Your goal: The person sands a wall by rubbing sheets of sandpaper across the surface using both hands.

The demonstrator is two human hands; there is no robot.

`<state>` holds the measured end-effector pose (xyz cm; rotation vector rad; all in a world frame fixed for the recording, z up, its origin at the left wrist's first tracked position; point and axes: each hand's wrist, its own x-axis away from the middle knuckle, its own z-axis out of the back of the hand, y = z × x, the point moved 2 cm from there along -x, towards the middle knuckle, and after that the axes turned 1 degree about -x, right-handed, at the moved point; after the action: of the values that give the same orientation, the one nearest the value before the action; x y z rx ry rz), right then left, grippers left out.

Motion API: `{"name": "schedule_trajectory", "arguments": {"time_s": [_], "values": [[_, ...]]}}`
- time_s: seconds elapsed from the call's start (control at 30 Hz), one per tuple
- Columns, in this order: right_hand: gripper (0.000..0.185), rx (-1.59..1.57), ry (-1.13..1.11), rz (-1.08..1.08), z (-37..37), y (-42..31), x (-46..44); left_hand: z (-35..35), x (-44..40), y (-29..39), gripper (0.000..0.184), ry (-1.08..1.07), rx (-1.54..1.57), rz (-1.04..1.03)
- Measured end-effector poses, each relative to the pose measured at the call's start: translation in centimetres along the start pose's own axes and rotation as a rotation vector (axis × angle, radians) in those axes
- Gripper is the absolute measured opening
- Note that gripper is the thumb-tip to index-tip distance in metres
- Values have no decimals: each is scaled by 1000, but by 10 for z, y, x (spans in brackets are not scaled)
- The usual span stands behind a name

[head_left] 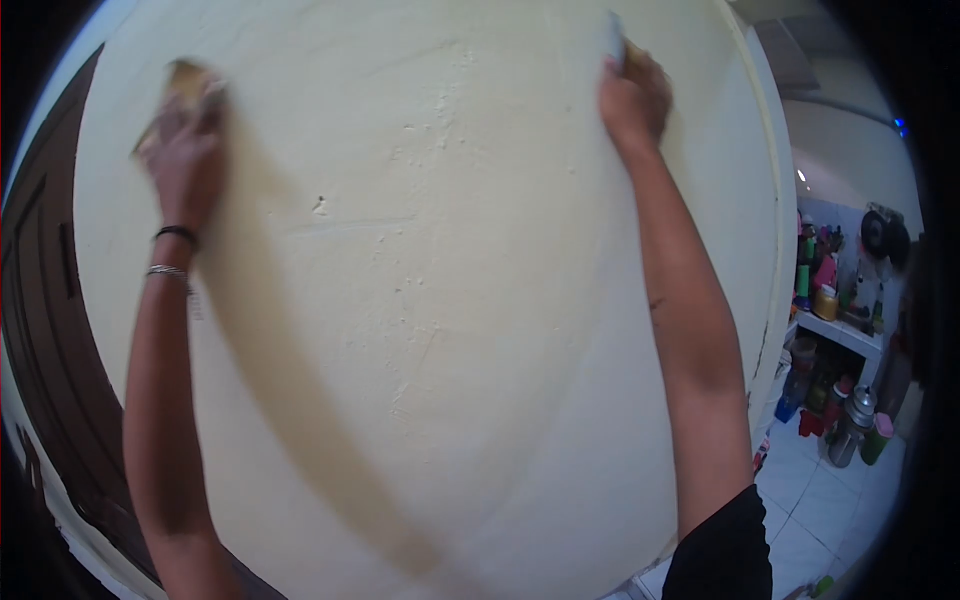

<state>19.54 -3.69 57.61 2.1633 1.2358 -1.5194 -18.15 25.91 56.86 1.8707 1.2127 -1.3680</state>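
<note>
A cream-painted wall (480, 330) fills the middle of the head view, with chipped and rough spots down its centre and a small hole left of them. At the upper left, my left hand (188, 140) is closed on a tan sheet (186, 82) that looks like sandpaper, held against the wall; motion blurs it. Up at the top right, my right hand (636, 100) is wrapped round a scraper (615, 38) with a thin grey-blue blade pointing upward. Something tan shows beside that blade, partly hidden by the fingers.
A dark brown wooden door (50, 300) stands at the left. Past the wall's right edge lies a kitchen with a counter (840, 332), bottles and jars, hanging pans (884, 235), and a metal pot (852, 425) on the white tiled floor (810, 500).
</note>
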Motion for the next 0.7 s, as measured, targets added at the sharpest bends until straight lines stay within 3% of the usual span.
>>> {"name": "schedule_trajectory", "arguments": {"time_s": [0.03, 0.1, 0.2, 0.3, 0.33, 0.5, 0.6, 0.7], "values": [[49, -57, -41, 61, 9, -37, 0, 6, 1, 29, 41, 64, 82, -124], [47, -181, -114, 200, 23, -101, 9, 24, 0, 74, 39, 34, 284, -173], [44, -324, -137, 355, 24, -151, 11, 35, -11, 75, 38, -68, 358, -144], [41, -515, -129, 208, 33, -138, -4, 21, -22, 53, 41, -66, 386, -170], [41, -483, -217, 128, 28, -130, -14, 15, -28, 41, 44, -55, 366, -122], [52, -167, -218, -88, 3, -83, -43, -17, -54, -39, 53, -24, 254, 60], [56, -56, -273, -158, 2, -89, -47, -25, -63, -94, 54, -112, 175, 159], [59, 20, -282, -177, -8, -108, -54, -47, -68, -118, 49, -39, 124, 288]]}}
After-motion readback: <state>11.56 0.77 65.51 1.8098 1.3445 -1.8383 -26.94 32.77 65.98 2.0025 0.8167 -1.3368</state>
